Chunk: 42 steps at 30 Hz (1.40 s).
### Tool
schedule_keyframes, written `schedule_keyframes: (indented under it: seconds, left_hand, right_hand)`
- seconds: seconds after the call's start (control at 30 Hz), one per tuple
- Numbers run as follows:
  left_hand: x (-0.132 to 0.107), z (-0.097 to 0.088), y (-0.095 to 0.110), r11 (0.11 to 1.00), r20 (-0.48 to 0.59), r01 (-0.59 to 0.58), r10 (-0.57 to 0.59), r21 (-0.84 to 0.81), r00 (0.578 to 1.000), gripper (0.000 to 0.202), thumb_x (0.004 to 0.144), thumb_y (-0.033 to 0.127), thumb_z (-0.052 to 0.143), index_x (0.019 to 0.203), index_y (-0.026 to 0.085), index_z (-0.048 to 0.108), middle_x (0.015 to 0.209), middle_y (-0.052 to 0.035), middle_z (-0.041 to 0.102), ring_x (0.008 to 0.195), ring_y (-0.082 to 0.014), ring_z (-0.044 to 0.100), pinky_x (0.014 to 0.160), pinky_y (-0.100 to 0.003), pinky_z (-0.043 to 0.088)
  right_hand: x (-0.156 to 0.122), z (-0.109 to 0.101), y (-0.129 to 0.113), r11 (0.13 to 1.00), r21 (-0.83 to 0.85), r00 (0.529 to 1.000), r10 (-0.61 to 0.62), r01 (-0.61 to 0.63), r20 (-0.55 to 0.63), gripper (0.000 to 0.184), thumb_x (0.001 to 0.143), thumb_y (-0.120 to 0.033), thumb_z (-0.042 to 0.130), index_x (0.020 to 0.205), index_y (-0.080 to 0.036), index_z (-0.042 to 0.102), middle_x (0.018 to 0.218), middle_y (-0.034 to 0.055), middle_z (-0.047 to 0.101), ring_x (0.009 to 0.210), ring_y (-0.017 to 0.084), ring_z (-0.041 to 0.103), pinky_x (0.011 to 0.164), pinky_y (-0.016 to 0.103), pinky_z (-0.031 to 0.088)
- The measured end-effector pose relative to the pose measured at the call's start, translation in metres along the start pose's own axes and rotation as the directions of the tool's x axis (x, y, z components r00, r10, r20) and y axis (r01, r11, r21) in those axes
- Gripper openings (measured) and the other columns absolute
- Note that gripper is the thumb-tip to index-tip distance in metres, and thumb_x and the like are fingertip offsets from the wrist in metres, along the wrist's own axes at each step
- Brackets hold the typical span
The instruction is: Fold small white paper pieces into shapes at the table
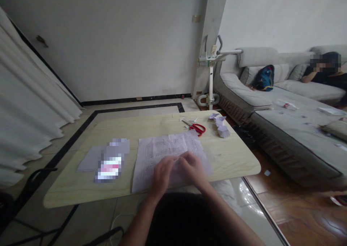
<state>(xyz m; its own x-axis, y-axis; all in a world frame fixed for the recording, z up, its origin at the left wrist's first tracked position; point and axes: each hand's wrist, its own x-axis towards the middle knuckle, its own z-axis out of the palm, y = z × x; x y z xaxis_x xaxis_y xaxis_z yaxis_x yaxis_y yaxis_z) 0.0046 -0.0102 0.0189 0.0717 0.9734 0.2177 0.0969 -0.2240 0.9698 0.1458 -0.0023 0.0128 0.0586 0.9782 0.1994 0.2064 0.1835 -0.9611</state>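
My left hand [162, 172] and my right hand [192, 166] meet above a large printed sheet of paper [151, 150] on the table. The fingers of both are closed around a small white piece of paper [176, 159], mostly hidden by them. Beyond the sheet lies a pair of scissors with red handles [199, 129], its blades among small white paper scraps [193, 120]. To their right sit several folded paper pieces [222, 126]. On the left, a blurred-out phone-like object with a bright screen [110, 166] rests beside pale papers [90, 157].
The light wooden table [103, 191] has rounded corners. A grey sofa [292, 126] stands at the right, with a blue backpack [267, 78] and a person [325, 72] on it. Behind the table is a white exercise machine [210, 72]; a white curtain [29, 105] hangs at left.
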Motion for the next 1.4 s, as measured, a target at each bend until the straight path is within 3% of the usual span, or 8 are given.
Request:
schedule_keyframes:
  seconds: [0.13, 0.43, 0.8, 1.03, 1.4]
  left_hand:
    - [0.001, 0.0, -0.002, 1.0, -0.029, 0.008, -0.008, 0.019, 1.0, 0.024, 0.089, 0.033, 0.051, 0.088, 0.017, 0.069, 0.089, -0.0049, 0.072, 0.09, -0.0203, 0.065, 0.083, -0.029, 0.05]
    - [0.001, 0.002, -0.009, 0.996, 0.0, 0.092, -0.092, 0.015, 0.996, 0.022, 0.086, 0.033, 0.058, 0.1, 0.017, 0.063, 0.094, -0.0055, 0.068, 0.088, -0.0206, 0.065, 0.078, -0.029, 0.052]
    - [0.001, 0.004, -0.018, 0.998, -0.035, 0.057, -0.056, 0.037, 0.998, 0.022, 0.084, 0.034, 0.061, 0.099, 0.018, 0.064, 0.095, -0.005, 0.067, 0.089, -0.02, 0.064, 0.078, -0.028, 0.052]
    - [0.003, 0.002, -0.009, 0.999, -0.055, 0.022, -0.021, 0.03, 0.998, 0.028, 0.093, 0.034, 0.044, 0.089, 0.018, 0.066, 0.09, -0.0042, 0.069, 0.093, -0.0193, 0.063, 0.086, -0.028, 0.048]
    - [0.002, 0.003, -0.009, 0.997, -0.027, 0.044, -0.042, 0.066, 0.999, 0.022, 0.088, 0.034, 0.052, 0.095, 0.017, 0.065, 0.094, -0.0052, 0.07, 0.092, -0.0203, 0.064, 0.081, -0.029, 0.05]
  right_hand:
    - [0.0, 0.001, 0.0, 0.999, -0.018, 0.999, -0.028, 0.029, 0.022, 0.012, 0.078, -0.017, 0.053, 0.07, -0.017, 0.062, 0.063, -0.0003, 0.063, 0.061, 0.014, 0.058, 0.057, 0.023, 0.044]
    - [0.001, 0.001, 0.003, 0.998, 0.054, 1.0, -0.012, 0.012, 0.005, 0.013, 0.081, -0.02, 0.053, 0.074, -0.017, 0.063, 0.065, 0.0001, 0.064, 0.062, 0.015, 0.059, 0.058, 0.023, 0.046]
    - [0.002, 0.0, -0.005, 1.0, -0.004, 1.0, -0.015, 0.015, -0.017, 0.013, 0.08, -0.022, 0.054, 0.073, -0.017, 0.063, 0.065, 0.0012, 0.063, 0.063, 0.016, 0.059, 0.06, 0.025, 0.047]
    - [0.001, 0.0, 0.0, 0.999, -0.013, 0.999, -0.047, 0.047, -0.012, 0.014, 0.082, -0.023, 0.053, 0.074, -0.017, 0.063, 0.066, 0.0013, 0.063, 0.065, 0.016, 0.059, 0.062, 0.025, 0.046]
    - [0.002, 0.0, 0.002, 0.998, -0.02, 0.998, -0.065, 0.064, -0.024, 0.013, 0.082, -0.021, 0.053, 0.075, -0.017, 0.064, 0.07, 0.0016, 0.064, 0.068, 0.016, 0.059, 0.063, 0.025, 0.046]
